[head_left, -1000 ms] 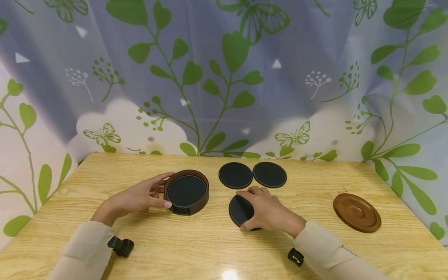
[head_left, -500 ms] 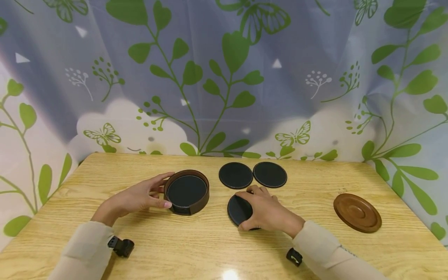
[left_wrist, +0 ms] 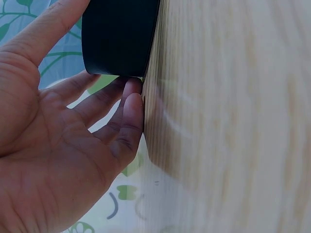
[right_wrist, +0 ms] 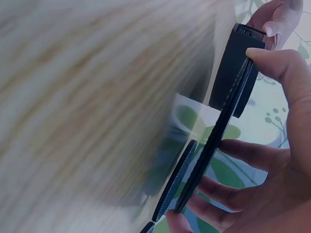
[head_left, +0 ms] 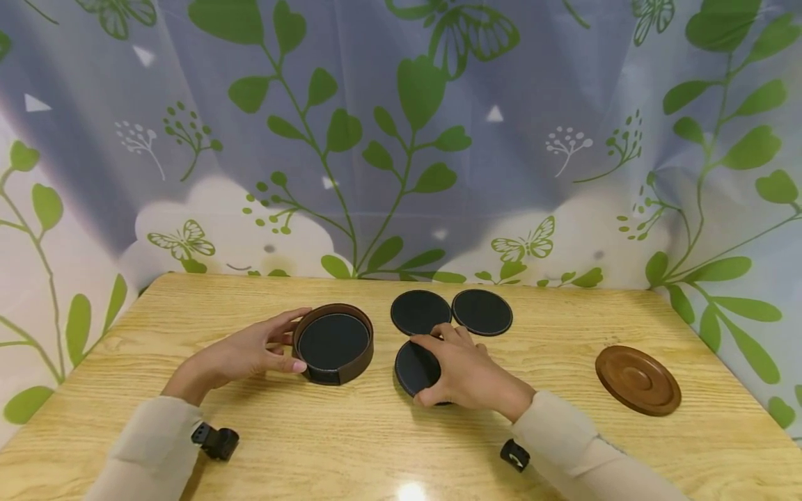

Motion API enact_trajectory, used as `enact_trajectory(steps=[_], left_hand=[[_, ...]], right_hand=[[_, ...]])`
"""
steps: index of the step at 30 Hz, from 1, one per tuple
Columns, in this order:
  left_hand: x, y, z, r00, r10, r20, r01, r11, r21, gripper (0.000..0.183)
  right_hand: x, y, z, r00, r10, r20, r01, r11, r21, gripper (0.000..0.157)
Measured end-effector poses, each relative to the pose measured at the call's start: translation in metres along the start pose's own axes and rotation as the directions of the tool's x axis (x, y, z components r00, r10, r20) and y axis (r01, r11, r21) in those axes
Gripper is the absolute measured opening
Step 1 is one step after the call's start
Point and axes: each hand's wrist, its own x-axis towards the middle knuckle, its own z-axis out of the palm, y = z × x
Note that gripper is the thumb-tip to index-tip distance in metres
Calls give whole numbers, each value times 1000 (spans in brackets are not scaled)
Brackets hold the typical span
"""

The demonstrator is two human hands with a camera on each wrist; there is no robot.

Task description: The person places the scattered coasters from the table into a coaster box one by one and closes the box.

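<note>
A round brown coaster holder (head_left: 362, 363) stands on the table at left of centre, a black coaster (head_left: 334, 341) showing inside it. My left hand (head_left: 250, 353) grips the holder's left side, thumb at the front by its notch and fingers behind. Between the thumb and fingers of my right hand (head_left: 470, 376) is another round black coaster (head_left: 415, 369), held by its edges. In the right wrist view this held coaster (right_wrist: 214, 141) is raised off the tabletop, with the holder (right_wrist: 232, 73) beyond it. Two more black coasters, a left one (head_left: 421, 312) and a right one (head_left: 482, 312), lie side by side behind.
A brown wooden saucer-like disc (head_left: 638, 380) with a ringed centre lies on the right of the wooden table (head_left: 338, 445). Behind the table's back edge hangs a curtain (head_left: 376, 139) printed with leaves and butterflies.
My right hand has moved left with the coaster, closer to the holder. The left hand and the holder have stayed in place.
</note>
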Motion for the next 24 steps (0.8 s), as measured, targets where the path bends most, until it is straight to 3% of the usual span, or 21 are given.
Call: enact_trajectory(steps=[14, 24], left_hand=[[0, 0, 0, 1000, -7, -10, 7, 1000, 14, 102], [0, 3, 1, 1000, -24, -7, 24, 1000, 4, 103]], right_hand=[[12, -22, -5, 999, -22, -26, 23, 999, 22, 85], [27, -46, -4, 998, -49, -25, 49, 999, -21, 84]])
